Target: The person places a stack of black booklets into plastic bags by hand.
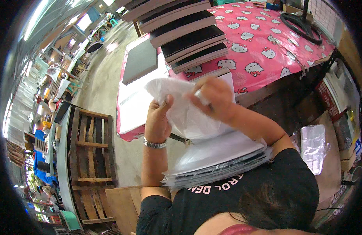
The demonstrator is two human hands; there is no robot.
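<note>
A thin clear plastic bag [181, 103] hangs in front of me, partly see-through. My left hand [159, 117] grips it at its left side, thumb in front and the other fingers hidden behind the film. My right hand [214, 100] is curled at the bag's upper right, smeared by motion. Something small and white shows at its fingers; I cannot make out what it is. Against my body, below both hands, rests a stack of plastic-covered flat pieces [220, 166] with dark layers at its edge.
Stacks of black-covered books [192, 39] stand ahead on a pink patterned tablecloth [263, 51]. A grey board [140, 62] lies on a white surface [136, 105] to the left. Wooden pallets [93, 145] are at far left; a silvery plastic packet [312, 149] lies at right.
</note>
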